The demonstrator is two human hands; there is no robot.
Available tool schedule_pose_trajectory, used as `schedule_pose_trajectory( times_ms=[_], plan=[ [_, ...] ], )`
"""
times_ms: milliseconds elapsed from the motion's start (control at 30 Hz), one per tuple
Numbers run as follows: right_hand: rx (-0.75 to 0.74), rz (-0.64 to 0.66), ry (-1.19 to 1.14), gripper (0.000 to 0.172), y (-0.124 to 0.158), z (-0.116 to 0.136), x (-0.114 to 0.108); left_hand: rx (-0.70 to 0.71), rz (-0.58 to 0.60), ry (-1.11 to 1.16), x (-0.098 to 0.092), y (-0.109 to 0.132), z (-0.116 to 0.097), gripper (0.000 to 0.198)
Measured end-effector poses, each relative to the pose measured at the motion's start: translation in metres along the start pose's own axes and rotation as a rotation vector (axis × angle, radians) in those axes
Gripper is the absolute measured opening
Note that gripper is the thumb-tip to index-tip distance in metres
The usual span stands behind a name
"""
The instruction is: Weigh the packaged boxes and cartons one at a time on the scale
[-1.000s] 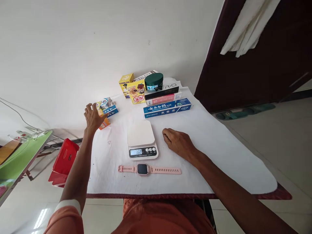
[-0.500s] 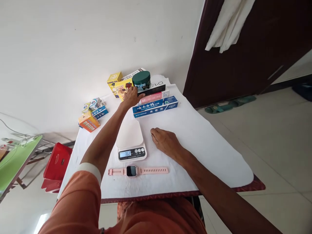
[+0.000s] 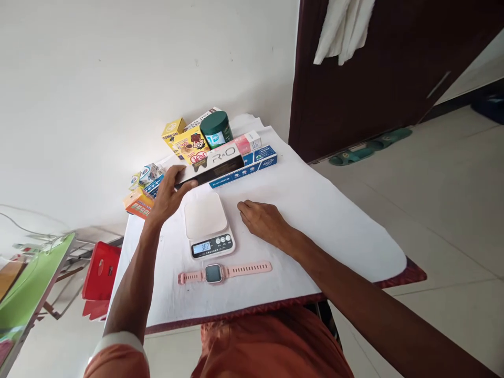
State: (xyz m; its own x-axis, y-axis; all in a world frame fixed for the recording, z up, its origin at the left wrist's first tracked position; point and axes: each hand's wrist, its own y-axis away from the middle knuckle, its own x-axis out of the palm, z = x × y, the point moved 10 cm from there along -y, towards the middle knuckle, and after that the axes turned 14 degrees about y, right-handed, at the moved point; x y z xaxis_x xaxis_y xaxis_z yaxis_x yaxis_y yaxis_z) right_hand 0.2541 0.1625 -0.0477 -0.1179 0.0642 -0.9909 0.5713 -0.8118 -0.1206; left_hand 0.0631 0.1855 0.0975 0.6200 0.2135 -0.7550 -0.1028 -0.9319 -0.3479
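Observation:
My left hand grips the near left end of a long black and white box marked "R&O". The box is raised above the table, in front of the toothpaste boxes. Below it stands a white digital scale with its lit display reading 362 and its platform bare. My right hand rests on the white cloth to the right of the scale, fingers curled in; whether anything is in them is hidden. Nearer me lies a smartwatch with a pink strap, stretched out flat.
Behind are a blue toothpaste box, a pink box, a green-lidded jar and yellow boxes. An orange box sits at the left edge. A red container and a green table stand left.
My left hand has taken the black and white box from behind the toothpaste and brought it left and nearer. My right hand stays beside the scale. The view has shifted slightly.

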Motion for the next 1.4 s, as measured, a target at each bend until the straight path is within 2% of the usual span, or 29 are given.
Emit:
schedule_pose_trajectory(
  times_ms=[100, 233, 333, 467, 633, 767, 833, 900, 1000, 1100, 1200, 1300, 1400],
  plan=[
    [0.017, -0.018, -0.006, 0.028, 0.000, -0.001, 0.001, -0.053, -0.009, 0.013, -0.012, 0.057, 0.008, 0.041],
    [0.048, -0.050, -0.001, 0.026, 0.000, -0.002, 0.003, -0.082, -0.002, 0.059, -0.003, 0.107, 0.022, 0.037],
    [0.054, -0.076, -0.003, 0.026, 0.000, -0.003, 0.003, -0.109, 0.021, 0.056, 0.009, 0.123, 0.033, 0.033],
    [0.058, -0.112, -0.019, 0.025, 0.000, -0.005, 0.004, -0.133, 0.040, 0.023, 0.019, 0.129, 0.045, 0.030],
    [0.052, -0.145, -0.027, 0.026, 0.001, -0.005, 0.006, -0.164, 0.114, 0.028, 0.021, 0.134, 0.054, 0.043],
    [0.057, -0.127, -0.024, 0.026, 0.001, -0.005, 0.007, -0.166, 0.092, 0.059, 0.007, 0.130, 0.046, 0.071],
    [0.056, -0.115, -0.026, 0.026, 0.002, -0.005, 0.007, -0.138, 0.072, 0.049, 0.004, 0.123, 0.035, 0.076],
    [0.047, -0.119, -0.035, 0.027, 0.002, -0.004, 0.007, -0.085, 0.090, 0.031, 0.009, 0.115, 0.022, 0.072],
    [0.033, -0.152, -0.051, 0.026, 0.003, -0.005, 0.007, -0.016, 0.175, -0.011, 0.029, 0.106, 0.008, 0.059],
    [0.024, -0.197, -0.058, 0.025, 0.004, -0.007, 0.007, 0.001, 0.253, -0.048, 0.048, 0.103, 0.005, 0.044],
    [0.009, -0.230, -0.068, 0.025, 0.004, -0.007, 0.008, 0.008, 0.282, -0.053, 0.050, 0.096, 0.007, 0.038],
    [0.005, -0.252, -0.069, 0.027, 0.005, -0.007, 0.008, 0.050, 0.230, -0.090, 0.031, 0.067, 0.013, 0.036],
    [0.005, -0.269, -0.049, 0.027, 0.006, -0.007, 0.007, 0.069, 0.074, -0.182, -0.009, 0.016, 0.035, 0.037]
  ],
)
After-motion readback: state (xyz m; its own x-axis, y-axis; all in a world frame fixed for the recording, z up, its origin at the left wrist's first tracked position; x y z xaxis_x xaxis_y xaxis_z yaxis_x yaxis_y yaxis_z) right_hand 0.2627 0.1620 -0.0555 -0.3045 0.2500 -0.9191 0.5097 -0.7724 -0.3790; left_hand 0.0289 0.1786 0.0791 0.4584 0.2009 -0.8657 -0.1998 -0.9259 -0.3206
